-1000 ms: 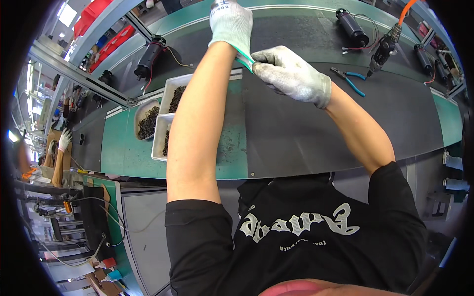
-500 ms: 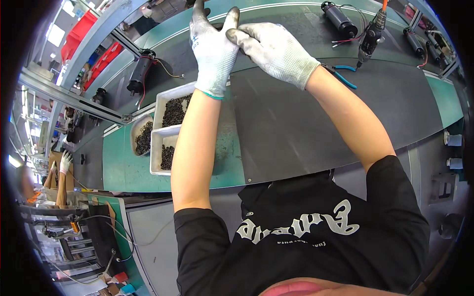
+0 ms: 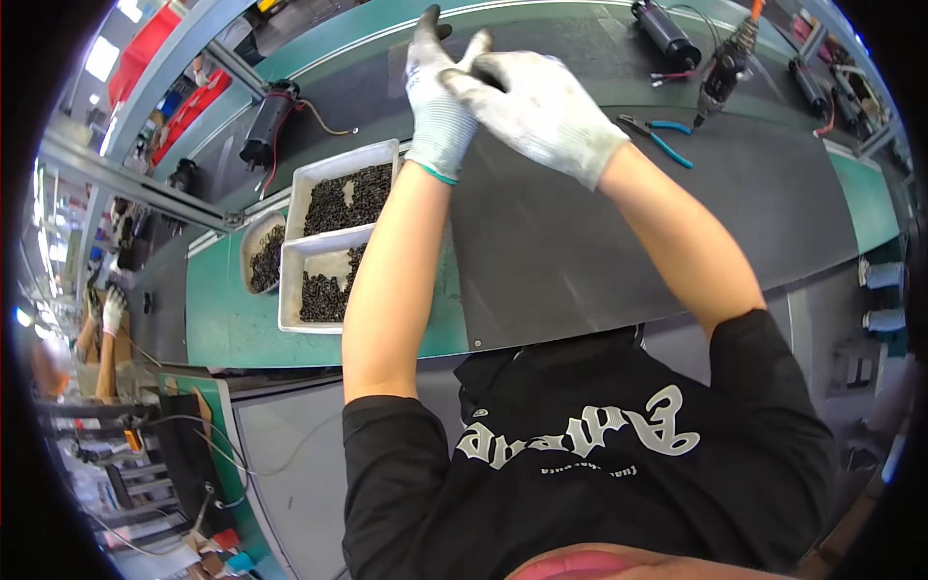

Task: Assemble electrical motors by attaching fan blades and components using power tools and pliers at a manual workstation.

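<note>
Both hands are held out over the far side of the bench, brought together and touching. The left hand is spread, its fingers pointed away and its thumb set apart from them. It is covered to the wrist by the left glove, pale and ribbed, edged in green at the hem and darkened at the fingertips. Across its thumb side the right hand is laid, clad in the right glove, which is smudged with grey. Whether the left glove is pinched there cannot be told, as the fingertips are partly hidden.

Just left of the left forearm, the upper tray and the lower tray are placed edge to edge, both loaded with small black parts; the lower one is partly covered by the arm. Beside them, a smaller tray is filled with similar pieces. Over on the right, blue-handled pliers are laid on the black mat, and the tip of a power driver is seen close to one handle. Beyond, a black motor is set down, its wires trailing.
</note>
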Motion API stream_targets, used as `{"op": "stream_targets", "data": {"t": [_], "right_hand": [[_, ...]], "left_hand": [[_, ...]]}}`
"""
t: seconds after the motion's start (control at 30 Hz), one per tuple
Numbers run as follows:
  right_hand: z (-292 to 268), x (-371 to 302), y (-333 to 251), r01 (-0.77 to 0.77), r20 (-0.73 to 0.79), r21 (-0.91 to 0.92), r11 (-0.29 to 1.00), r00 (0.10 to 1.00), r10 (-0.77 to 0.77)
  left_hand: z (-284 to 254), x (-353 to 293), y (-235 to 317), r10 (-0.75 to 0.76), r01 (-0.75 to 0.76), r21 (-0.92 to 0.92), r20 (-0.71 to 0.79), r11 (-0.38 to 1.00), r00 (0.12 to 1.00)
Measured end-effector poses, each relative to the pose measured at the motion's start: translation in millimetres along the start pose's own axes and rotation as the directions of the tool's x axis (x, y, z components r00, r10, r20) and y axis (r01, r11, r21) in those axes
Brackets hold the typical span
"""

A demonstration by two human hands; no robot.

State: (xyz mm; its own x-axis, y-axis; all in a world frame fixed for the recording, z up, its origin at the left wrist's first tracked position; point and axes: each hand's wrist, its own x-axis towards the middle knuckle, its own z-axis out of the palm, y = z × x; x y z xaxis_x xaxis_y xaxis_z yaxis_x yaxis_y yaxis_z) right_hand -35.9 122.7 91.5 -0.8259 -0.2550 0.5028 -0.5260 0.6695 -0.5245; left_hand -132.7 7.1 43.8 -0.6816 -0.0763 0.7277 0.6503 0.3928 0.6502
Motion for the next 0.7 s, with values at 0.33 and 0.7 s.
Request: {"op": "stream_targets", "data": {"t": [0.33, 0.7], "right_hand": [[-3, -1, 9, -0.243, 0.201, 0.466, 0.851, 0.966, 0.165], [8, -6, 20, -0.359, 0.341, 0.804, 0.474, 0.931, 0.126]], "left_hand": [[-40, -4, 50, 0.014, -0.015, 0.013, 0.020, 1.000, 1.000], [-50, 0, 63, -0.184, 0.205, -0.062, 0.246, 0.977, 0.951]]}}
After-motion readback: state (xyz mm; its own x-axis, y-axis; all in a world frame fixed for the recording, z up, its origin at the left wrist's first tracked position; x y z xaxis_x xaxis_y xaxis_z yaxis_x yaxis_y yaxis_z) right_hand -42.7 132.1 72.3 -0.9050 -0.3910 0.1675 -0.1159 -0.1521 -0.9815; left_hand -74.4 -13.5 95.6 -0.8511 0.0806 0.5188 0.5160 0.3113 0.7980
